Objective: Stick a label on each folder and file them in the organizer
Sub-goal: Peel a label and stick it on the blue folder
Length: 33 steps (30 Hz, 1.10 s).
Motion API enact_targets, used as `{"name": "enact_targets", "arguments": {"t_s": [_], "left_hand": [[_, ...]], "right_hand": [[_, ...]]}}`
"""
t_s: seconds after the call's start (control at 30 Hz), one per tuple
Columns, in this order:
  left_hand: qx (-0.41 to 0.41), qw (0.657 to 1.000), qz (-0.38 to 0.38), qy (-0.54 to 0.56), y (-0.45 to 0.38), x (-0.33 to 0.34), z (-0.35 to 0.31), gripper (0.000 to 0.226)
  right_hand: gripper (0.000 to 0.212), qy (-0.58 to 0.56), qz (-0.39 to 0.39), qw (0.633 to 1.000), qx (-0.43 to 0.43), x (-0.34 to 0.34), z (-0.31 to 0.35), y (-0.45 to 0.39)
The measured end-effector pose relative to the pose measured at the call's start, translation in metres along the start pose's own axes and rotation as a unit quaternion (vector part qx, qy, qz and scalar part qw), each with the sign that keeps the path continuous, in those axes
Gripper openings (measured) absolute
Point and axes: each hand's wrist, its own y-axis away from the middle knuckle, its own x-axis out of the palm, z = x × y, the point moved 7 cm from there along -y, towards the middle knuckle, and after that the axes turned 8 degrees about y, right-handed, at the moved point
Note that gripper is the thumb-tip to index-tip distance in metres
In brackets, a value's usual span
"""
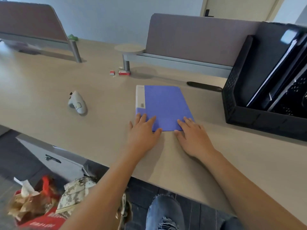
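A blue folder (163,105) with a white spine strip lies flat on the desk (49,90). My left hand (142,133) rests with straight fingers on its near left corner. My right hand (192,136) lies flat at its near right corner, fingertips on the cover. A black mesh organizer (235,103) stands at the right and holds dark folders (272,75) leaning upright in its slots.
A white handheld device (77,102) lies on the desk to the left. Two small red-and-white boxes (123,73) sit near a divider post. A black pen-like object (204,86) lies behind the folder. Grey divider panels (196,39) line the back. A cluttered bin (41,205) stands below.
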Motion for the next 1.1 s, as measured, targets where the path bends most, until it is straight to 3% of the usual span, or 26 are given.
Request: {"name": "enact_targets", "arguments": {"t_s": [0.2,0.47,0.63,0.8,1.1], "left_hand": [[0.0,1.0,-0.012,-0.022,0.035,0.009,-0.016,0.047],[0.007,0.999,-0.026,-0.035,0.138,0.023,-0.062,0.045],[0.016,0.997,-0.049,-0.059,0.204,0.034,-0.093,0.043],[0.031,0.994,-0.058,-0.093,0.237,0.044,-0.137,0.046],[0.133,0.988,0.044,-0.063,0.228,0.107,-0.219,0.052]], "right_hand": [[0.06,0.005,-0.002,1.0,0.0,-0.003,-0.007,0.04],[0.058,-0.013,-0.012,1.0,0.017,-0.009,-0.031,0.165],[0.079,-0.024,-0.046,0.998,0.03,-0.012,-0.046,0.248],[0.065,-0.028,-0.094,0.994,0.046,-0.014,-0.073,0.317],[0.063,-0.057,-0.101,0.986,0.116,-0.015,-0.128,0.371]]}}
